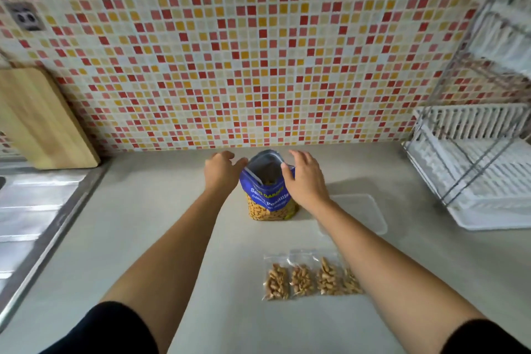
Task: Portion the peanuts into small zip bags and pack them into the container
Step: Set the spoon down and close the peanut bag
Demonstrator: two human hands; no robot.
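Observation:
A blue peanut bag (268, 194) stands upright at the back of the counter, its top open and peanuts showing through its clear lower part. My left hand (222, 169) rests against the bag's left upper edge. My right hand (306, 178) holds the right side of the bag's rim, thumb on the edge. Several small zip bags filled with peanuts (310, 279) lie in a row on the counter nearer to me, partly under my right forearm. A clear, shallow plastic container (362, 213) sits to the right of the peanut bag.
A steel sink and drainboard (31, 210) take up the left side. A wooden cutting board (40, 121) leans on the tiled wall at back left. A white dish rack (474, 164) stands at the right. The grey counter (172, 210) stretches between them.

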